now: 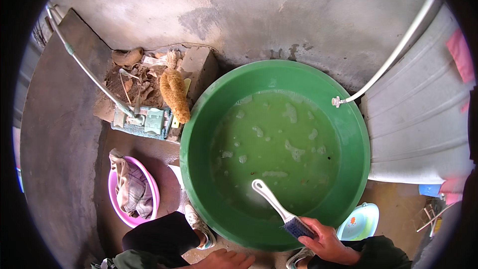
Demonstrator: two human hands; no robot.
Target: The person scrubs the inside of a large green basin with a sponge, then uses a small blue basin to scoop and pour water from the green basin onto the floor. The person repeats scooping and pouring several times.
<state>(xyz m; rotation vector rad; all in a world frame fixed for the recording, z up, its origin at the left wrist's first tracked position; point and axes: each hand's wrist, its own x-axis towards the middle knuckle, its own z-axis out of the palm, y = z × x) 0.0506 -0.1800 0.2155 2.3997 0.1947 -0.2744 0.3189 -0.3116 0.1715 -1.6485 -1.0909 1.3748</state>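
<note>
Your right hand [326,241] grips brush [279,208] by bristle end, handle in soapy green basin [199,119]; left hand [224,260] rests spread, empty.

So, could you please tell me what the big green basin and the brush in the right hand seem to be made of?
The green basin looks like moulded plastic: uniform colour, smooth rolled rim, slight sheen. The brush in the right hand seems plastic too: a glossy white handle with a hanging hole; its dark blue bristles are probably synthetic, though too small to tell.
</note>
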